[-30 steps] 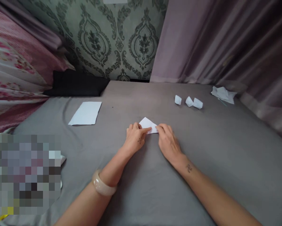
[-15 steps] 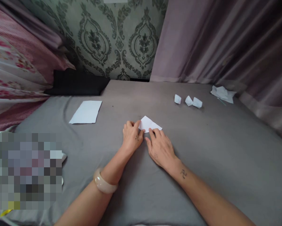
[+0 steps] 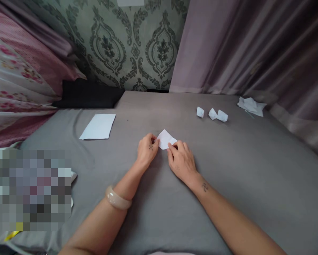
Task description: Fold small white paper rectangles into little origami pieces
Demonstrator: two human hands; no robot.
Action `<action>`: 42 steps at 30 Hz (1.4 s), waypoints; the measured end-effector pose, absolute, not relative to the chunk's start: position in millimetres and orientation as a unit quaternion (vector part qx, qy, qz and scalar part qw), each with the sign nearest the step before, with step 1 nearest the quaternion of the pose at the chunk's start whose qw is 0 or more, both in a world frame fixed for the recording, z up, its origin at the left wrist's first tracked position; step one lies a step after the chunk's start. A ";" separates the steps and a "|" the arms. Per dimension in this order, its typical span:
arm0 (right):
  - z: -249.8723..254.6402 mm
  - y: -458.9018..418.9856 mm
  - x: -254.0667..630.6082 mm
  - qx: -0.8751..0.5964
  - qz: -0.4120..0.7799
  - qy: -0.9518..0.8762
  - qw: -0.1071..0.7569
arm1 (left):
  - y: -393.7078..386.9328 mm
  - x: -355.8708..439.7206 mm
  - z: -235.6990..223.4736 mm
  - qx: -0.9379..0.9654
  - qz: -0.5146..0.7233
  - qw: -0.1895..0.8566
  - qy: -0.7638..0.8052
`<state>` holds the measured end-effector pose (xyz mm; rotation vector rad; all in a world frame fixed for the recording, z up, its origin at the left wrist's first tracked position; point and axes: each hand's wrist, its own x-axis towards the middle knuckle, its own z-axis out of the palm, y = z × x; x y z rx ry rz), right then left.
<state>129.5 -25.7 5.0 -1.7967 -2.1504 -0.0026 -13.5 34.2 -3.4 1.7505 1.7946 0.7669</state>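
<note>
A small folded sheet of white paper [image 3: 164, 139] lies between my hands on the grey cloth, one corner pointing away from me. My left hand [image 3: 148, 148] pinches its left edge, thumb on top and fingers curled under. At the right edge, my right hand [image 3: 182, 156] grips the paper between thumb and fingers, covering its right corner. Farther off to the right sit three small folded white paper pieces, one apart [image 3: 200, 112] and two touching [image 3: 218, 115]. A flat stack of white paper [image 3: 99, 126] rests to the left.
Crumpled white paper [image 3: 251, 106] lies at the far right by the mauve curtain [image 3: 217, 46]. A folded black cloth [image 3: 91, 95] is at the back left, near a floral curtain [image 3: 17, 78]. A blurred-out patch [image 3: 28, 191] hides things at the near left.
My left fingers have curled in around the paper's left edge. My right hand has closed over the right corner, so less of the paper shows there.
</note>
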 end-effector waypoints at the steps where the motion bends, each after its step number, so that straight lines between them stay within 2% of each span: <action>1: 3.6 -23.6 131.4 -0.630 0.006 -0.755 0.184 | 32.2 -13.9 -1.1 0.640 0.284 0.262 0.664; 4: 0.4 -18.6 137.9 -0.618 0.033 -0.755 0.220 | 21.9 -15.0 4.7 0.629 0.300 0.285 0.658; 12: -4.5 -8.0 161.1 -0.563 0.113 -0.772 0.273 | -15.3 7.0 1.6 0.585 0.255 0.512 0.575; 17: -8.3 -3.7 176.6 -0.504 0.148 -0.806 0.273 | -26.7 14.5 4.7 0.572 0.213 0.548 0.572; 20: -9.2 -5.5 180.4 -0.491 0.158 -0.815 0.266 | -27.2 9.1 13.2 0.616 0.185 0.514 0.568; 25: -8.5 -9.0 183.3 -0.483 0.169 -0.822 0.250 | -28.0 1.5 23.6 0.712 0.156 0.387 0.565; 35: 1.1 -13.0 195.5 -0.460 0.216 -0.829 0.233 | -29.0 -8.3 15.6 0.825 0.116 0.245 0.496; 42: 2.4 -17.1 204.8 -0.415 0.213 -0.853 0.233 | -27.3 -5.4 23.6 0.877 0.146 0.039 0.455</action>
